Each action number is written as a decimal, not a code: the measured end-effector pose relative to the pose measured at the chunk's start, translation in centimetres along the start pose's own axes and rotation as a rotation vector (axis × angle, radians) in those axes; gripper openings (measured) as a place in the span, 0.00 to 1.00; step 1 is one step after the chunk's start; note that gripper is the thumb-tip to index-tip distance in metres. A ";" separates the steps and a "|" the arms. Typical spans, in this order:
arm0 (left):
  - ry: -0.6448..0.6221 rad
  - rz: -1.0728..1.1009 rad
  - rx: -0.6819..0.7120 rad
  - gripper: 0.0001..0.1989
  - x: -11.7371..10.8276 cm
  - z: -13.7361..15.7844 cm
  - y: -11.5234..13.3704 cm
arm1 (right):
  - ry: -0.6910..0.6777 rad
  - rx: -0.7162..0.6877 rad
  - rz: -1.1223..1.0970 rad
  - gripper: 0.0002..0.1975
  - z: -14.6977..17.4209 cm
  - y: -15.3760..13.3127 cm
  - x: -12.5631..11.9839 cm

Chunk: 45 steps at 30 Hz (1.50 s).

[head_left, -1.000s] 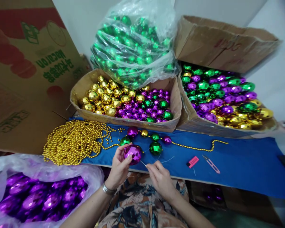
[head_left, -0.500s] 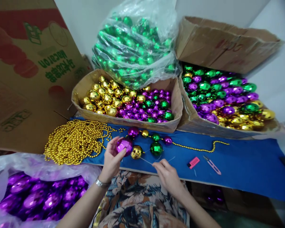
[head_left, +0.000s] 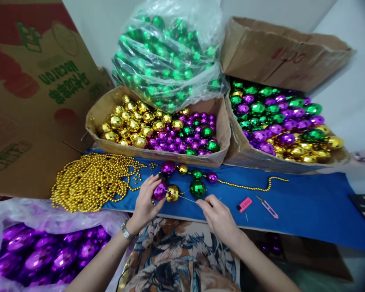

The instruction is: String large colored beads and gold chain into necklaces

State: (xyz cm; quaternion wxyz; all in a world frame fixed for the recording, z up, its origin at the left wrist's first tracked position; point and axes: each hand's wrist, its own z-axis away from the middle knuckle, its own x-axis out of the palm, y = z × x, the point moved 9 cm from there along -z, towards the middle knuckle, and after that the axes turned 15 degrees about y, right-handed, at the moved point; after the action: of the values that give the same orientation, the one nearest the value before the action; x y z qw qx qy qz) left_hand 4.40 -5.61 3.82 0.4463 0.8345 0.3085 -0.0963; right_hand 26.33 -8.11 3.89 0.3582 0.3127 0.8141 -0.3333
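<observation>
My left hand point(head_left: 146, 200), a metal watch on its wrist, curls its fingers and thumb around a large faceted purple bead point(head_left: 159, 190). Close against that bead is a gold faceted bead point(head_left: 172, 194). A thin pale string point(head_left: 185, 198) runs taut from these beads to my right hand point(head_left: 215, 215), whose fingertips pinch its end. Just beyond, a large green bead point(head_left: 198, 188) lies on the blue cloth, below a row with a purple bead point(head_left: 168, 167), a small gold bead point(head_left: 183, 169), a small green bead point(head_left: 197, 174) and another purple bead point(head_left: 212, 177).
A gold bead chain point(head_left: 249, 186) trails right from the row. Pink thread snips point(head_left: 268, 207) and a pink block point(head_left: 244, 205) lie on the blue cloth point(head_left: 310, 215). Gold chain is heaped point(head_left: 91, 182) at left. Bead-filled cartons point(head_left: 158, 156) and a plastic bag point(head_left: 167, 61) stand behind.
My left hand's fingers have moved over the purple bead, which sits closer to the gold one. My right hand has drawn slightly right with the string. The whole view has shifted a little.
</observation>
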 end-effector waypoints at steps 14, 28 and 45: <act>-0.299 -0.002 0.074 0.26 2.7 1.8 0.9 | -0.020 -0.264 0.258 0.11 -2.4 -2.9 0.2; -0.478 0.110 0.003 0.27 4.6 1.0 2.2 | -0.118 -0.377 0.234 0.06 -2.0 -4.1 2.6; 0.321 1.012 -1.291 0.14 2.1 1.6 -5.3 | -0.002 0.107 -0.228 0.12 1.2 -0.6 0.8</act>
State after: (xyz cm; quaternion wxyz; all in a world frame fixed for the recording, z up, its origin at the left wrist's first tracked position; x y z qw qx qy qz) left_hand 3.09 -3.79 -1.62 0.7767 0.4562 -0.0491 0.4315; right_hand 25.89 -9.21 2.83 0.3016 0.2365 0.8251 -0.4152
